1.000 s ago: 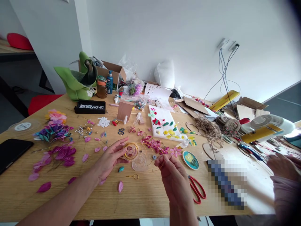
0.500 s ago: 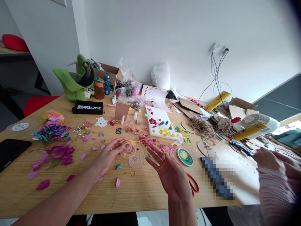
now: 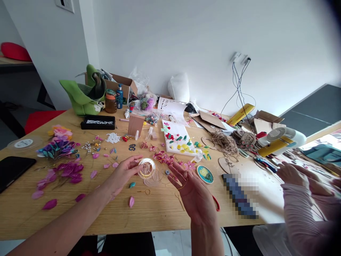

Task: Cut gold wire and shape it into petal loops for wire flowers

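Spool (image 3: 147, 168), pinched at its 9 o'clock rim by nearer left hand (image 3: 127, 171), lies at 10 o'clock from right hand (image 3: 195, 195), spread wide, golden wire (image 3: 182, 187) across its palm.

A wooden table (image 3: 157, 217) stands by a pale wall (image 3: 160, 39) over light floor tiles (image 3: 170, 243).
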